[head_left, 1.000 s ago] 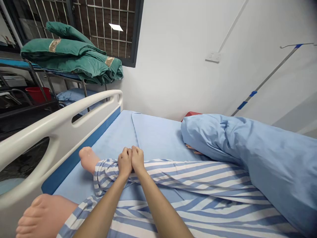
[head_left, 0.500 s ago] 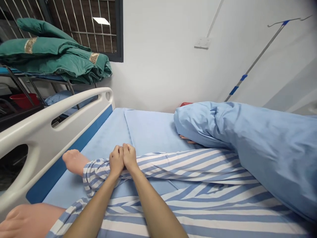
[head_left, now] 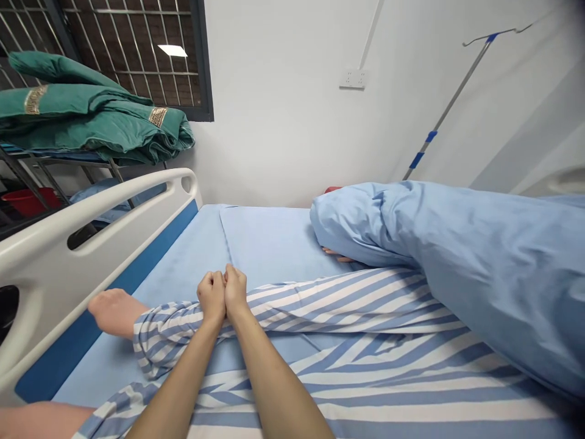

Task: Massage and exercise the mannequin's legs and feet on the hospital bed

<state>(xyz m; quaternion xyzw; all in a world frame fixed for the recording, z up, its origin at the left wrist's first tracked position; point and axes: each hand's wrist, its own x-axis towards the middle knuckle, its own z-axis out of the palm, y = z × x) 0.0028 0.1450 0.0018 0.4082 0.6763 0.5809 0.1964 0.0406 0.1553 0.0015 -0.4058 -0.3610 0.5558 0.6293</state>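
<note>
My left hand (head_left: 212, 297) and my right hand (head_left: 235, 291) are side by side, touching along their thumb sides. Both are curled into fists, and no object shows in them; the palms are turned away from view. They are over the lower part of the far leg, in blue-and-white striped trousers (head_left: 329, 299), of a figure lying on the bed. Whether the fists rest on the cloth or hover just above it, I cannot tell. Beyond the cuff, a bare, smooth, plastic-looking foot (head_left: 116, 311) points toward the footboard. The near leg lies below my forearms.
A blue quilt (head_left: 439, 244) covers the figure's upper part, with fingertips (head_left: 338, 254) showing beneath its edge. A white footboard (head_left: 114, 213) closes off the left end of the blue sheet (head_left: 269, 235). Green folded bedding (head_left: 100, 122) and a drip stand (head_left: 439, 125) are behind.
The view has shifted, so the bed and foot sit further left. My fists look slightly more raised and tightly curled over the same part of the leg.
</note>
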